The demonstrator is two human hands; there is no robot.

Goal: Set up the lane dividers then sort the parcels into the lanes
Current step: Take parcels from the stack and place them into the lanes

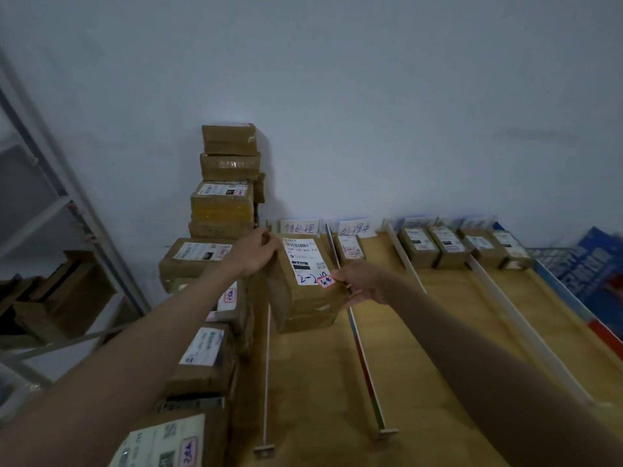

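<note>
Over the table (421, 332), both hands grip a parcel (303, 298).

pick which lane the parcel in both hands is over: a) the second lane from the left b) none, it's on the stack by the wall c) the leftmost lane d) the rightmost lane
c, the parcel, gripped by the left hand and right hand, sits between the leftmost divider and the second divider, over the leftmost lane.

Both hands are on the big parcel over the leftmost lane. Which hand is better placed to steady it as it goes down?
Probably left: the left hand grips the parcel at its far top corner, a fuller grip. The right hand only pinches its near right edge.
</note>
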